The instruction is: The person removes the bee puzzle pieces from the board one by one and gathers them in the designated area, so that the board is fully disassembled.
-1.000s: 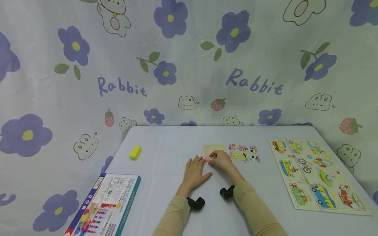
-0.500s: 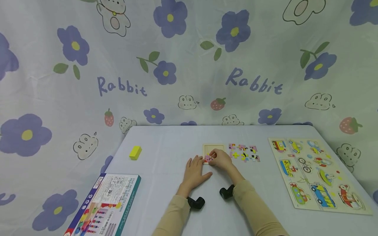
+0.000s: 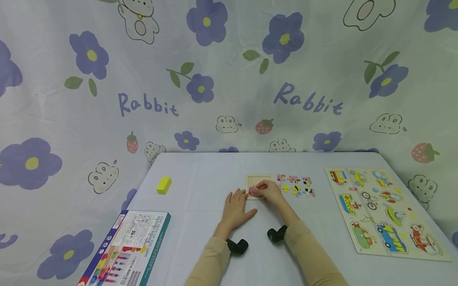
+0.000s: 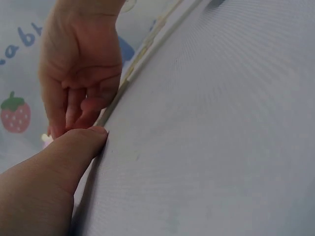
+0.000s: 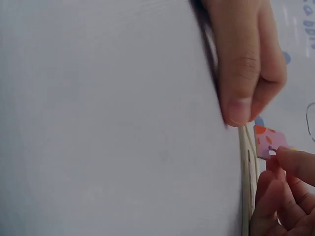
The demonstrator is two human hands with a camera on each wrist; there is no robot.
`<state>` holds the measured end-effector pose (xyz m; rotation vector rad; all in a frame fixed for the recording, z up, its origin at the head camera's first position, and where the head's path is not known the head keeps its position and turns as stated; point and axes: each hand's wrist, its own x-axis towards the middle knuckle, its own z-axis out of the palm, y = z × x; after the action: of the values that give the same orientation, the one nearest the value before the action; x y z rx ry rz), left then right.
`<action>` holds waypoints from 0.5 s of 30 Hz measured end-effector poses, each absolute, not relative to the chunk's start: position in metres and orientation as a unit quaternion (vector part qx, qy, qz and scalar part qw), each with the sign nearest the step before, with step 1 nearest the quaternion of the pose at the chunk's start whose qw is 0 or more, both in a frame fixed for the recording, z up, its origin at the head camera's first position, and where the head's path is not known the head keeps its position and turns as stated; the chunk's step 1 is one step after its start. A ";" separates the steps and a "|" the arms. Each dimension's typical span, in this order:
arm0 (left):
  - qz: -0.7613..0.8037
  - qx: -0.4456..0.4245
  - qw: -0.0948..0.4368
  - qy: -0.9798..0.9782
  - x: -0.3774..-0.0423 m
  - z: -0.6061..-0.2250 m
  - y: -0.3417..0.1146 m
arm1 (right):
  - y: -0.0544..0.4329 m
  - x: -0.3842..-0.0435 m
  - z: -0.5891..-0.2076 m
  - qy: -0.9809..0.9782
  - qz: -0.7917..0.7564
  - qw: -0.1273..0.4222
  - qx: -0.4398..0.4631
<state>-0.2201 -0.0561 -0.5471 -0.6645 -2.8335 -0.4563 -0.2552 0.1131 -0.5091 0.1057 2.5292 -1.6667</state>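
Note:
My right hand point(image 3: 270, 192) pinches a pink jigsaw piece point(image 5: 268, 141) between thumb and fingers. The piece has orange spots and is tilted over the near left part of a square wooden puzzle tray point(image 3: 259, 176). My left hand point(image 3: 234, 210) lies palm down with its fingers stretched out, fingertips at the tray's left edge. In the left wrist view, the left thumb stands in front of the right hand point(image 4: 81, 64). Right of the tray, several loose jigsaw pieces point(image 3: 296, 189) lie in two rows. The right hand hides part of the tray.
A large vehicle puzzle board point(image 3: 384, 212) lies at the right of the white table point(image 3: 200, 230). At the left are a yellow block point(image 3: 164, 185) and a flat printed box point(image 3: 129, 242). A patterned cloth point(image 3: 232, 91) hangs behind the table.
The right hand has shifted slightly, and the pink jigsaw piece now looks more tilted up in its fingers. The left hand has kept its place.

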 end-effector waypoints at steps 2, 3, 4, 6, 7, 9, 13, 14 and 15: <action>-0.154 -0.225 0.098 -0.957 -0.220 -0.548 -0.056 | 0.118 -0.255 -0.509 0.814 -0.576 0.062 0.046; -0.155 -0.226 0.098 -0.957 -0.221 -0.548 -0.056 | 0.121 -0.255 -0.508 0.803 -0.590 0.068 0.053; -0.154 -0.226 0.097 -0.957 -0.221 -0.548 -0.056 | 0.124 -0.255 -0.508 0.794 -0.601 0.072 0.060; -0.154 -0.226 0.097 -0.957 -0.221 -0.549 -0.056 | 0.130 -0.255 -0.508 0.775 -0.623 0.082 0.072; -0.154 -0.226 0.096 -0.957 -0.221 -0.549 -0.056 | 0.133 -0.255 -0.508 0.767 -0.631 0.086 0.078; -0.153 -0.226 0.097 -0.957 -0.221 -0.549 -0.055 | 0.139 -0.255 -0.508 0.748 -0.650 0.095 0.095; -0.149 -0.225 0.097 -0.958 -0.221 -0.550 -0.055 | 0.154 -0.251 -0.509 0.717 -0.679 0.102 0.121; -0.149 -0.225 0.097 -0.958 -0.221 -0.549 -0.055 | 0.158 -0.250 -0.509 0.712 -0.683 0.102 0.124; -0.149 -0.225 0.096 -0.958 -0.221 -0.549 -0.055 | 0.162 -0.249 -0.509 0.708 -0.687 0.100 0.127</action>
<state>-0.2206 -0.0554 -0.5494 -0.6666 -2.8380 -0.4424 -0.2486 0.1623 -0.5093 0.3748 2.0936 -2.0325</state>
